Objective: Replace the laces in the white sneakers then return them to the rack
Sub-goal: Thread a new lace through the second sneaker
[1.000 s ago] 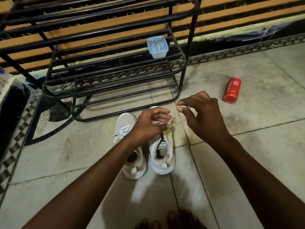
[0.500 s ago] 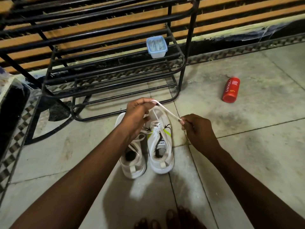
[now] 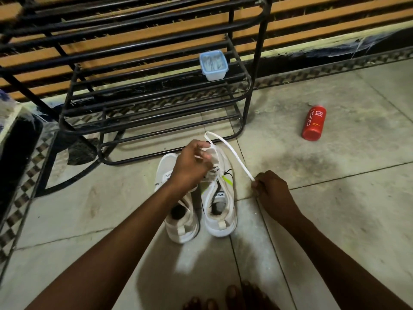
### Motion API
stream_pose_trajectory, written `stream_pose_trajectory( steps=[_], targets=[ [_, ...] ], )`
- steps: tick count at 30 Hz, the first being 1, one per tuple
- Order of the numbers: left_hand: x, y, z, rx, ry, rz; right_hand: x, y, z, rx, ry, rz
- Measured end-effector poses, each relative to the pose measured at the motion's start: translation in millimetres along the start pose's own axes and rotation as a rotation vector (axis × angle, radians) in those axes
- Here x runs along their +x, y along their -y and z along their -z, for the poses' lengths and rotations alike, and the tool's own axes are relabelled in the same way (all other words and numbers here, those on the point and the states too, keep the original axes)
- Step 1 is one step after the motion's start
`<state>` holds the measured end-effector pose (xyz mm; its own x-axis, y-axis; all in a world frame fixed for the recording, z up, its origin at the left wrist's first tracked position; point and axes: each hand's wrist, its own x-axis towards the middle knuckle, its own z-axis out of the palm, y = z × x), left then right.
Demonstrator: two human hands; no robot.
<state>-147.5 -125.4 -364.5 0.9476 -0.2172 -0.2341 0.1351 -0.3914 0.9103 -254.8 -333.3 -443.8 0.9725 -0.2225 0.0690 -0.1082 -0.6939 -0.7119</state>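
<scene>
Fingers of left hand and right hand tight on the lace above sneakers, rack just beyond, red bottle aside.

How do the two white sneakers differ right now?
The right sneaker has its lace held by the left hand and right hand; no hand works the left sneaker. The right sneaker shows a yellow-green streak; the left forearm half hides the left sneaker. Both are white, toes toward the rack.
</scene>
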Motion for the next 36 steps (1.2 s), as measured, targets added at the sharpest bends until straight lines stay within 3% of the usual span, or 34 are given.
stream_pose_trajectory(
  steps=[2, 5, 9, 14, 17, 23, 31, 36],
  targets=[
    [-13, 12, -3, 0.313, 0.048, -0.099, -1, 14, -5, 0.186, -0.038, -0.059],
    [-27, 28, -6, 0.542, 0.169, -0.072, 1, 36, -14, 0.28, -0.038, -0.003],
    [-26, 37, -8, 0.54, 0.065, -0.033, -1, 55, -25, 0.238, -0.063, 0.191],
    [-25, 39, 0, 0.562, 0.086, -0.061, -6, 59, -26, 0.191, -0.008, 0.321],
    [-25, 40, 3, 0.538, 0.082, -0.086, -9, 60, -24, -0.027, 0.07, 0.434],
    [-25, 45, 8, 0.456, 0.065, -0.052, -15, 62, -29, -0.116, 0.003, 0.359],
    [-26, 43, 8, 0.446, 0.054, -0.05, -1, 65, -36, 0.288, -0.139, 0.047],
    [-25, 42, 7, 0.436, 0.08, -0.031, 15, 70, -36, 0.457, -0.082, -0.091]
  ],
)
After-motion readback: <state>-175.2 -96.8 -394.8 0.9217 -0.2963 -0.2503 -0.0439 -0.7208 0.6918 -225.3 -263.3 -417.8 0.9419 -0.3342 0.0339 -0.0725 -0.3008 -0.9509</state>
